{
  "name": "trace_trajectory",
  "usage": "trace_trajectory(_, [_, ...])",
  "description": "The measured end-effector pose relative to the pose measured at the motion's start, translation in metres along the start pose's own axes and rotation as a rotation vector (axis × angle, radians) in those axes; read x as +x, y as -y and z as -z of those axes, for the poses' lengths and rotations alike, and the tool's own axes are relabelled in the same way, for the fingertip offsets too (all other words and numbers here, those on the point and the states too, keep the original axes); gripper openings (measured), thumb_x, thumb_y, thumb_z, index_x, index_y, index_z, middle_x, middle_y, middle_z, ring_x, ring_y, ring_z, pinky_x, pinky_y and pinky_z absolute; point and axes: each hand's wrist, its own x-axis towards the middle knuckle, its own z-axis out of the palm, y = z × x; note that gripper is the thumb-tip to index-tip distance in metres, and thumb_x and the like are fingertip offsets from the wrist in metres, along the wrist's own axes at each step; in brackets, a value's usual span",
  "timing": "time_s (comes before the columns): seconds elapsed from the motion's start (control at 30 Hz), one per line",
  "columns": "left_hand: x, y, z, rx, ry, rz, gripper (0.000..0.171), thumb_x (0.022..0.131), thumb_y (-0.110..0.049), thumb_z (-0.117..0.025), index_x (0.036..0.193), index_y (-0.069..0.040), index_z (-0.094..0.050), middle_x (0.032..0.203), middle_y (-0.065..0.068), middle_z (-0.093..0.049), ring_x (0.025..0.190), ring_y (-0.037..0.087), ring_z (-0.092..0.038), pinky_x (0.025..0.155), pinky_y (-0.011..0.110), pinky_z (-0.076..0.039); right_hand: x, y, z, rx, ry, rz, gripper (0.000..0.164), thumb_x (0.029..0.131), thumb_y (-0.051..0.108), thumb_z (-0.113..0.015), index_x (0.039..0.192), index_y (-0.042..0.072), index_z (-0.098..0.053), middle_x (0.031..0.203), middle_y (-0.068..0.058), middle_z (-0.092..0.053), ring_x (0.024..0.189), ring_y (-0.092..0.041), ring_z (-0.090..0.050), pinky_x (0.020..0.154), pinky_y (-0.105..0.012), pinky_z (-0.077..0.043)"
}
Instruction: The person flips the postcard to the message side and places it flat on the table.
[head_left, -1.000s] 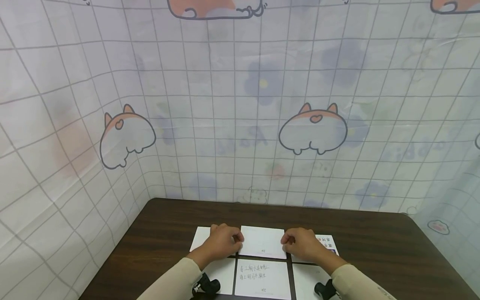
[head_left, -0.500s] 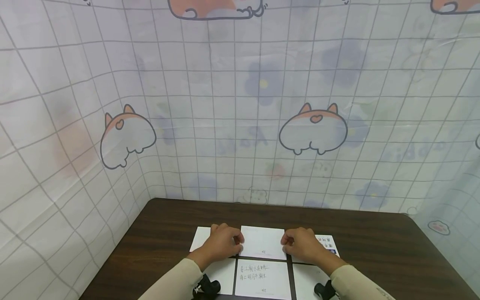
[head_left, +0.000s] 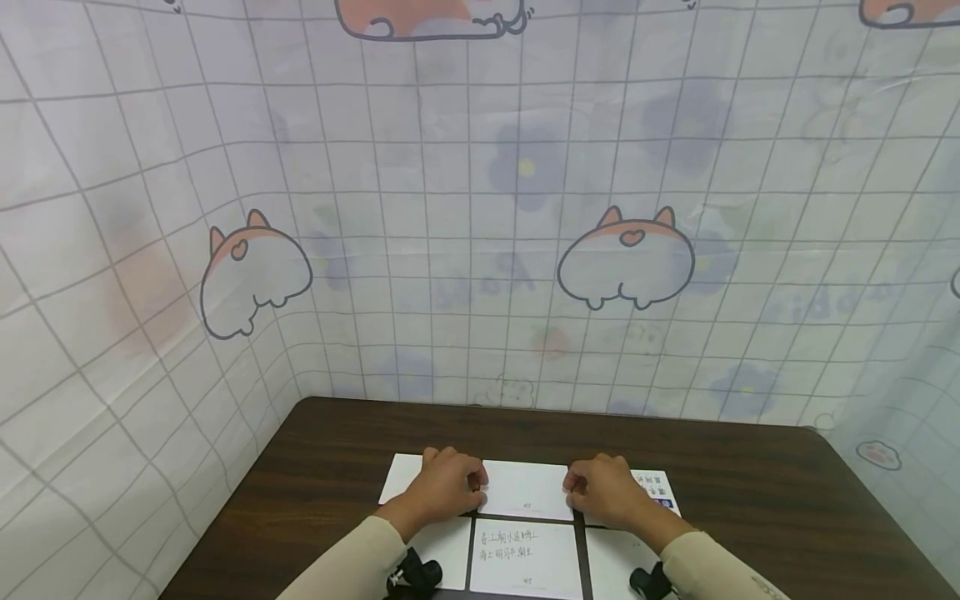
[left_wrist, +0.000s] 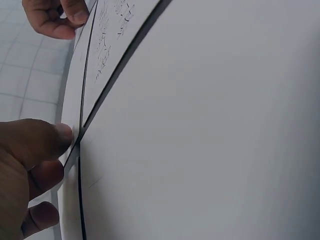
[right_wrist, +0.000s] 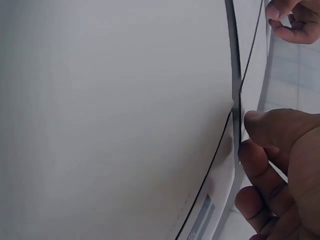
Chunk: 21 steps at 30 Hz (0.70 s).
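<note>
A white card (head_left: pixel 527 490) lies at the middle of the far row, with small print near its lower edge. My left hand (head_left: pixel 442 485) holds it at its left edge, thumb and curled fingers close together. At the opposite edge my right hand (head_left: pixel 602 489) does the same. Right below is a card with two handwritten lines (head_left: pixel 524 558). In the left wrist view, the thumb (left_wrist: pixel 62 136) sits at the card's corner, by the dark gap between cards. The right thumb (right_wrist: pixel 256 125) is at the other corner in the right wrist view. My hands partly cover the neighbouring cards.
White cards flank the middle column: far left (head_left: pixel 401 473), near left (head_left: pixel 448 550), near right (head_left: pixel 615 552), and a printed one at far right (head_left: pixel 654 485). They lie on a dark wooden table (head_left: pixel 750 500). A grid-patterned curtain (head_left: pixel 480 208) hangs behind and beside it.
The far edge of the middle card has come down slightly, so the card looks flatter. Both hands have stayed almost in place at its sides.
</note>
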Motion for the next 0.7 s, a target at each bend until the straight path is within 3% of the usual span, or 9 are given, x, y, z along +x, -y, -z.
trace_trajectory(0.3, [0.004, -0.010, 0.005, -0.022, 0.029, -0.032, 0.006, 0.091, -0.025, -0.078, 0.095, -0.024, -0.074, 0.076, -0.022, -0.058, 0.078, 0.007, -0.047, 0.079, 0.040, -0.030, -0.002, -0.009, 0.007, 0.047, -0.017, -0.092, 0.014, 0.083, 0.016, -0.082, 0.091, 0.023, -0.072, 0.078, 0.020, -0.060, 0.090, -0.013, -0.053, 0.092, -0.048, -0.035])
trace_trajectory(0.7, [0.015, -0.032, 0.007, -0.035, 0.109, -0.088, 0.016, 0.092, -0.027, -0.075, 0.107, -0.021, -0.074, 0.096, -0.016, -0.068, 0.094, 0.008, -0.056, 0.088, 0.040, -0.037, -0.012, -0.023, 0.021, 0.032, -0.012, -0.077, 0.019, 0.083, 0.020, -0.084, 0.099, 0.020, -0.072, 0.087, 0.016, -0.064, 0.098, -0.019, -0.057, 0.096, -0.053, -0.037])
